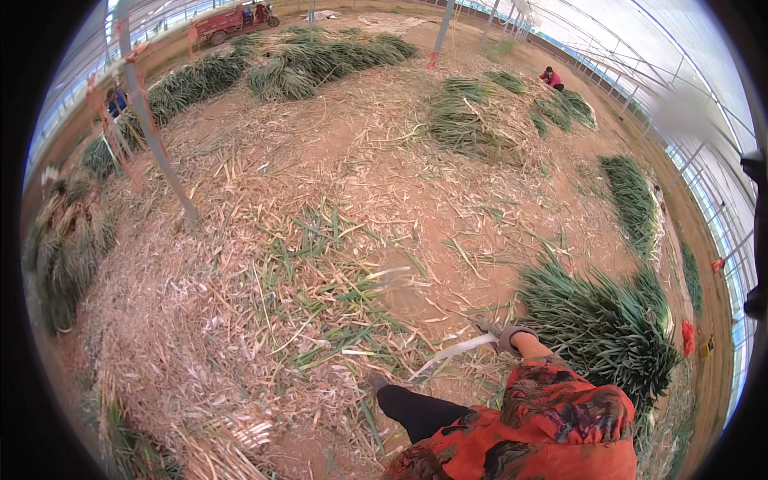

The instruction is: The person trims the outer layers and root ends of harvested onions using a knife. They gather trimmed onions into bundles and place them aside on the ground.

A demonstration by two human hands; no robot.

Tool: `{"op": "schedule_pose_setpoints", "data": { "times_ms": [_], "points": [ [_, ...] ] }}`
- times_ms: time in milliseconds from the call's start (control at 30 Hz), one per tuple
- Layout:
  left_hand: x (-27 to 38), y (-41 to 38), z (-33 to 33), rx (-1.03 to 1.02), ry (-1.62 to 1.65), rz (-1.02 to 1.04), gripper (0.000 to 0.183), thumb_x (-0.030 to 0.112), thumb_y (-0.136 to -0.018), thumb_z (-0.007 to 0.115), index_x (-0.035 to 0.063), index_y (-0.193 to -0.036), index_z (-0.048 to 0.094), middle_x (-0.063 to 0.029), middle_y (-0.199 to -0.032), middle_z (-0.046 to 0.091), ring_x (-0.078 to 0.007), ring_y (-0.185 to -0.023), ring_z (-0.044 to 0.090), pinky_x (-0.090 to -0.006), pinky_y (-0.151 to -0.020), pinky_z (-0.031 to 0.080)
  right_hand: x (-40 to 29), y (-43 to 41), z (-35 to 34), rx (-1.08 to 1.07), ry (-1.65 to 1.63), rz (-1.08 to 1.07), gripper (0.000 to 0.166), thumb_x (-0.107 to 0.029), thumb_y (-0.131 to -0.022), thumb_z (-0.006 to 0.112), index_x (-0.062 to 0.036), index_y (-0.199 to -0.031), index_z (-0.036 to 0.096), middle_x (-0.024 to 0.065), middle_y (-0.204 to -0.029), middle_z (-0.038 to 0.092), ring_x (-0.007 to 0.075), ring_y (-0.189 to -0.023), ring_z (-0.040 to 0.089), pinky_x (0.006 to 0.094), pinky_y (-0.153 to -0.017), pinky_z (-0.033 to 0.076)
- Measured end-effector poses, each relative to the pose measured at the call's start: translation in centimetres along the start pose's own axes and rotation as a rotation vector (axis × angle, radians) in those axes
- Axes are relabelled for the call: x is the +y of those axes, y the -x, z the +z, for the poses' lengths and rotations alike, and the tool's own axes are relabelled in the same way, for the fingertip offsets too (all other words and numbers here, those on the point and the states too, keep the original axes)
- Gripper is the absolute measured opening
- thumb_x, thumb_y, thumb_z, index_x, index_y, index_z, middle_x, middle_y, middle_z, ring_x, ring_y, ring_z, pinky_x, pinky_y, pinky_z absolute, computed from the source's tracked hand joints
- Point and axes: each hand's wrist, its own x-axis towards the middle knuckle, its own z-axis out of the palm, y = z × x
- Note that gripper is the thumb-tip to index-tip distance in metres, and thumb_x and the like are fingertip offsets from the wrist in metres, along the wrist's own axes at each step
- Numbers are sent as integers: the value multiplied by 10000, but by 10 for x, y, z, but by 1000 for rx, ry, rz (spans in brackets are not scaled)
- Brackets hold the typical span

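My right hand (pixel 489 329), in a greyish glove with a thick cuff, reaches out at the lower right, past my red patterned sleeve. A long, pale, curved strip (pixel 453 353) trails from it towards the lower left; blur hides whether it is a stalk or a band. Just right of the forearm lies a big heap of green onions (pixel 600 324), leaves towards me. Loose green leaves (pixel 336 300) and dry husks cover the soil in front. My dark trouser leg (pixel 420 409) and shoe (pixel 378 380) extend to the left. The left hand is out of view.
A slanted metal post (pixel 159 150) stands at left, another post (pixel 444 27) farther back. Green onion piles (pixel 336 63) (pixel 462 117) (pixel 633 201) lie around. A red cargo tricycle (pixel 219 25) is at the back. One person (pixel 551 78) crouches far right; another (pixel 117 102) is behind the left post.
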Motion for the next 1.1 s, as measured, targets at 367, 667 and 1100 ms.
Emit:
{"op": "schedule_pose_setpoints", "data": {
  "times_ms": [367, 667, 1100],
  "points": [
    [70, -42, -90, 82, -79, 54, 630, 450, -823, 713, 29, -1283, 623, -230, -1154, 687, -386, -1076, 655, -465, -959, 497, -98, -104, -145, 143, -41, -232, 513, -383, -851, 654, -35, -1228, 672, 233, -1163, 698, 354, -991, 692, 469, -849, 532],
    [-53, 15, -210, 218, -216, -297, 627, 441, -813, 730, 33, -1278, 629, -219, -1141, 696, -370, -1070, 662, -448, -957, 501, -394, 37, -234, 529, 302, -815, 240, -198, -869, 639, -51, -996, 780, 195, -966, 748, 353, -919, 732, 426, -780, 592],
    [-191, 147, -225, 464, 322, -741, 623, 427, -798, 754, 39, -1271, 638, -204, -1123, 709, -346, -1061, 671, -424, -953, 506, -470, -6, -54, 253, 80, -576, 395, -331, -805, 678, -34, -1054, 755, 226, -999, 732, 386, -937, 720, 442, -846, 556]
  ]
}}
